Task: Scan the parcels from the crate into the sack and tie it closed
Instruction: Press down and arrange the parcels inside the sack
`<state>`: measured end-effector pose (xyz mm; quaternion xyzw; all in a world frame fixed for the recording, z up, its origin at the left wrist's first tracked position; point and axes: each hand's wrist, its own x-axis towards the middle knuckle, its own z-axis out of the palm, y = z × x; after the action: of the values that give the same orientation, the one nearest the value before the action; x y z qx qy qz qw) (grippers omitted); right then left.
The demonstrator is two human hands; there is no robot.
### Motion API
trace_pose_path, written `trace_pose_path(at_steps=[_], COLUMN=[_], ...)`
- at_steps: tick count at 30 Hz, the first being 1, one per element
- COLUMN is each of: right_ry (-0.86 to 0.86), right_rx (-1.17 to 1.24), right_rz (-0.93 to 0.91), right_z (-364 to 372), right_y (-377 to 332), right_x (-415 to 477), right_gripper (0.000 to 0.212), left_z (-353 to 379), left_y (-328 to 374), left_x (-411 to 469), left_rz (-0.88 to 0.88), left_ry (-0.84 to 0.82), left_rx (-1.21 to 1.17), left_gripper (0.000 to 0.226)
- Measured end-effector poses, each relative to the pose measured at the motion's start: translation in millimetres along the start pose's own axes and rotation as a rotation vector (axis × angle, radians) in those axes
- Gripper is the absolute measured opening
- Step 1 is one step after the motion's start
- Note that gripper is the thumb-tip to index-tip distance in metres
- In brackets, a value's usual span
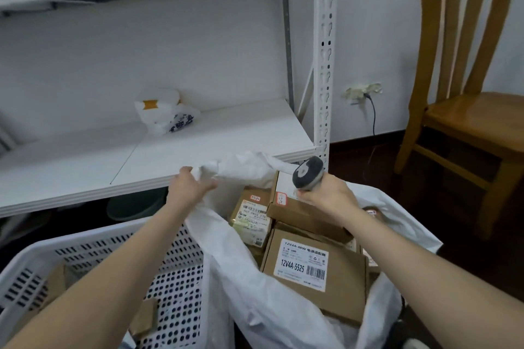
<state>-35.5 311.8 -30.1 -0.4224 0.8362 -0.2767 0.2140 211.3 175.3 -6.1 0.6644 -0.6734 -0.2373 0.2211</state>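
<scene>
Sack (283,317) full of parcels (314,269), left hand (188,188) gripping its rim, right hand (326,195) holding scanner (307,171)

Light is pretty flat and cool here, kinda dim overall, no lamp in shot and no hard shadows anywhere. The white sack (246,170) right at the fingers (208,186) of the left hand (188,188) is bright but not blown out. Just below those fingers, under the shelf (198,150), it drops to near black, same with the floor (365,161) up and right of the right hand (326,195). The scanner (307,173) just above the right fingers looks soft, and the chair (465,65) way up and right of them is smeared along its top. The box label (304,263) below the fingers reads fine. Wide lens bows the rack upright (324,51) and curves the crate (85,249) rim down in the corner
</scene>
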Motion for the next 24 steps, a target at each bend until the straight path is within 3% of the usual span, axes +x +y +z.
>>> trace_pose_path(at_steps=[2,4,7,9,11,15,24], right_ry=[0.005,0.036,0.102,0.172,0.258,0.33,0.133], right_rx=[0.088,0.166,0.216,0.222,0.183,0.114,0.016], right_rz=[0.046,0.09,0.147,0.217,0.294,0.416,0.519], right_z=[-8,-20,-46,-65,-84,-106,-68], right_y=[4,14,35,51,70,118,171], right_x=[-1,-3,-6,-4,2,19,74], right_gripper=[0.052,0.056,0.046,0.042,0.04,0.031,0.029], left_z=[13,32,81,124,162,205,184], left_y=[19,53,104,124,136,140,122], left_x=[-18,-44,-90,-112,-125,-117,-33], left_rz=[0.198,0.536,0.894,1.017,1.053,0.923,0.777], left_ry=[0.125,0.151,-0.146,-0.301,-0.391,-0.502,-0.651], left_rx=[0.312,0.422,0.478,0.587,0.739,0.978,0.901], left_gripper=[0.078,0.064,0.057,0.062,0.066,0.061,0.056])
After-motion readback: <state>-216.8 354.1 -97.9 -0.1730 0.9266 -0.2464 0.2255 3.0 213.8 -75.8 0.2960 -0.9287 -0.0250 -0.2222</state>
